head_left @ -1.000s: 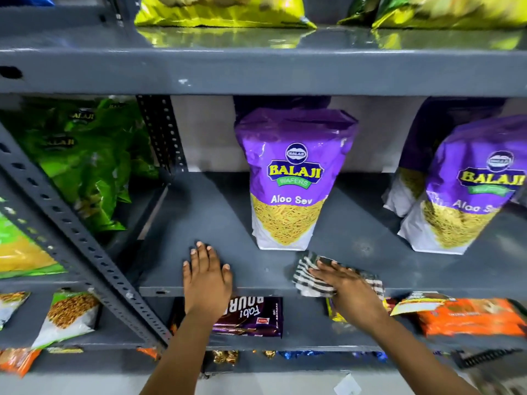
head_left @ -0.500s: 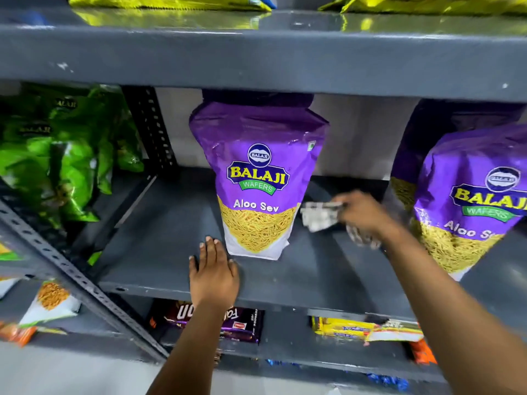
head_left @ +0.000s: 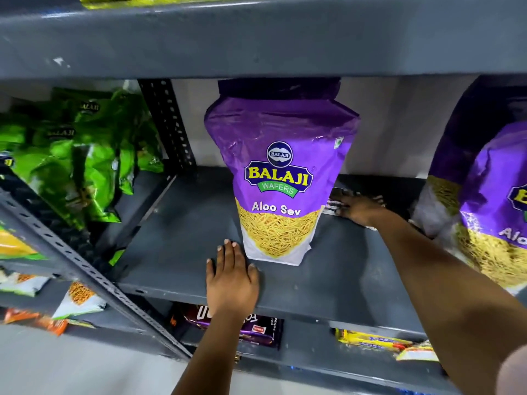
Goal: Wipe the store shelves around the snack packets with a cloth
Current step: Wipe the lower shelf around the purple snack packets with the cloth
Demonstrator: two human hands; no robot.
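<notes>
A purple Balaji Aloo Sev packet (head_left: 281, 172) stands upright in the middle of the grey metal shelf (head_left: 176, 229). My left hand (head_left: 231, 277) lies flat on the shelf's front edge, fingers spread, just left of the packet's base and holding nothing. My right hand (head_left: 360, 209) reaches deep along the packet's right side and presses a black-and-white striped cloth (head_left: 334, 205) onto the shelf near the back wall. Most of the cloth is hidden under the hand and behind the packet.
Two more purple Aloo Sev packets (head_left: 493, 201) stand at the right. Green packets (head_left: 77, 161) fill the neighbouring bay beyond a perforated upright post (head_left: 168, 124). The upper shelf (head_left: 256, 38) hangs low overhead. Biscuit packs (head_left: 256, 329) lie on the shelf below.
My right hand has carried the cloth from the shelf's front edge back toward the wall beside the middle packet. My left hand has stayed put. The view has moved closer.
</notes>
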